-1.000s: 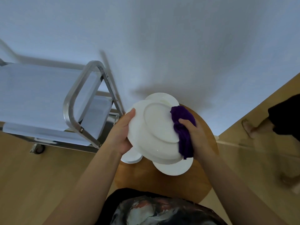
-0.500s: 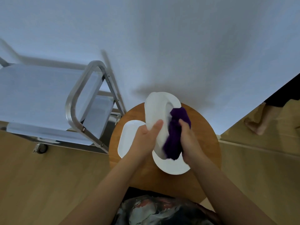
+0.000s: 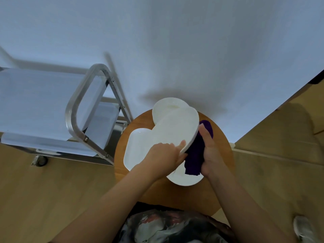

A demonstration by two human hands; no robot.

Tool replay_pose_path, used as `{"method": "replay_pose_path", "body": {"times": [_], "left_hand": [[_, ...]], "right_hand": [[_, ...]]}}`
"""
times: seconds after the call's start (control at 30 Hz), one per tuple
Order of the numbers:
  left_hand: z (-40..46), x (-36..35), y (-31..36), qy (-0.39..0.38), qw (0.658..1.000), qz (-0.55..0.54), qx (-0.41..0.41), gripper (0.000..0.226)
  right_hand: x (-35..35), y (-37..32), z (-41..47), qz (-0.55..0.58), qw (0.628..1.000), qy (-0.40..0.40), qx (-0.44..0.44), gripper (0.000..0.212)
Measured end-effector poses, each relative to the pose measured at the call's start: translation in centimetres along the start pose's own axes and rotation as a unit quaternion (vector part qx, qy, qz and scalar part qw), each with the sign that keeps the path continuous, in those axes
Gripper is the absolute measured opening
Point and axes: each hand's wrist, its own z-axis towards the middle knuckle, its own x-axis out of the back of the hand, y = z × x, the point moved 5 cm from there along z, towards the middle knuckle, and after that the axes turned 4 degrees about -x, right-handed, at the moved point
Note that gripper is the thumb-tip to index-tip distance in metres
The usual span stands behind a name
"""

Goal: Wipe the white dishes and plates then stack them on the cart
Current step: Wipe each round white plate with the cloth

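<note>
My left hand [image 3: 164,155] grips the near rim of a large white plate [image 3: 177,129], held tilted above the round wooden table [image 3: 219,188]. My right hand [image 3: 209,149] holds a purple cloth [image 3: 195,157] against the plate's right underside. Under the held plate lie a white rectangular dish [image 3: 135,149] on the left, a round white plate [image 3: 166,106] at the back and another round plate [image 3: 185,178] at the front. The metal cart [image 3: 77,109] stands to the left, its shelves bare.
A white wall rises behind the table and cart. Wooden floor surrounds the table. The cart's wheel [image 3: 40,160] sits on the floor at the left. A foot [image 3: 305,228] shows at the bottom right corner.
The held plate turned from edge-on to flatter, its face up and leaning left. The cloth went from the plate's face to its right underside. The other person's legs left the view.
</note>
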Motion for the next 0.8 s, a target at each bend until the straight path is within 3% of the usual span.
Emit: {"method": "replay_pose_path", "body": {"times": [0.07, 0.13, 0.2, 0.3, 0.4, 0.43, 0.5, 0.57, 0.6, 0.7, 0.8], "left_hand": [[0.2, -1.1, 0.6, -0.014, 0.997, 0.064, -0.034, 0.055], [0.2, -2.2, 1.1, -0.030, 0.993, 0.103, -0.047, 0.056], [0.0, -2.9, 1.4, -0.049, 0.992, 0.104, -0.059, 0.058], [-0.7, -3.7, 0.1, -0.077, 0.996, -0.053, -0.009, 0.069], [-1.7, -3.7, -3.6, 0.036, 0.978, -0.171, 0.117, 0.070], [-2.0, -4.2, -5.0, 0.061, 0.961, -0.197, 0.184, 0.069], [-2.5, -6.0, -6.9, 0.036, 0.898, -0.314, 0.307, 0.061], [-2.8, -8.5, -7.2, 0.007, 0.813, -0.453, 0.365, 0.033], [-2.9, -9.5, -7.3, 0.004, 0.786, -0.485, 0.383, 0.018], [-3.4, -13.0, -7.5, -0.008, 0.727, -0.529, 0.438, 0.011], [-3.5, -15.8, -7.4, 0.003, 0.684, -0.551, 0.477, 0.015]], "right_hand": [[0.6, -0.7, 0.1, -0.040, 0.999, 0.016, 0.015, 0.061], [1.5, -1.0, 0.2, -0.089, 0.995, 0.045, 0.022, 0.037], [2.8, -0.7, 0.5, -0.112, 0.990, 0.089, 0.014, 0.026], [4.9, -0.3, 1.0, -0.100, 0.987, 0.125, -0.002, 0.019], [7.6, 0.0, 1.3, -0.098, 0.981, 0.163, -0.026, 0.016], [8.5, 0.1, 1.3, -0.107, 0.979, 0.172, -0.033, 0.015], [10.1, 0.3, 1.6, -0.131, 0.973, 0.183, -0.045, 0.013], [11.1, 0.6, 1.9, -0.161, 0.968, 0.185, -0.046, 0.012], [11.5, 0.8, 2.1, -0.174, 0.966, 0.185, -0.045, 0.012], [12.6, 1.6, 2.8, -0.230, 0.952, 0.198, -0.034, 0.018], [13.8, 1.3, 3.6, -0.353, 0.905, 0.234, 0.025, 0.034]]}}
